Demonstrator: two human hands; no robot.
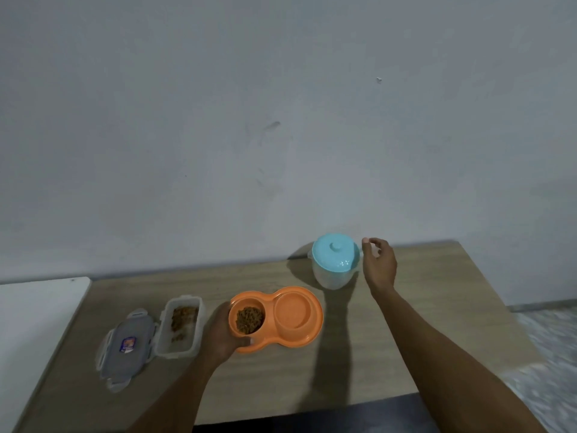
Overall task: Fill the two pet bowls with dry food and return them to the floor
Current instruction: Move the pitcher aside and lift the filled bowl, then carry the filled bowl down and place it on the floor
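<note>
A plain pale grey wall [281, 120] fills the upper half of the view, with one light wooden table [406, 323] pushed against it. One orange pet feeder [312, 337] sits near the middle of the table. It is a single moulded piece with two round bowls side by side. The left bowl [239, 331] holds a heap of brown dry food [249, 320]; the right bowl [293, 310] holds none.

Two bare arms reach in from below. The left hand [218, 332] grips the feeder's left end, with its thumb curled onto the near rim and its fingers wrapped behind the far side. The right hand [379, 264] is just beside one white jar [331, 276] with a light blue knobbed lid, near the wall. Its fingers are loosely curled and apart, holding nothing; whether they touch the jar cannot be told.

Left of the feeder lies one clear plastic box [179, 342], open, with a few pieces of food inside. Its one lid [126, 345] lies flat just beside it.
</note>
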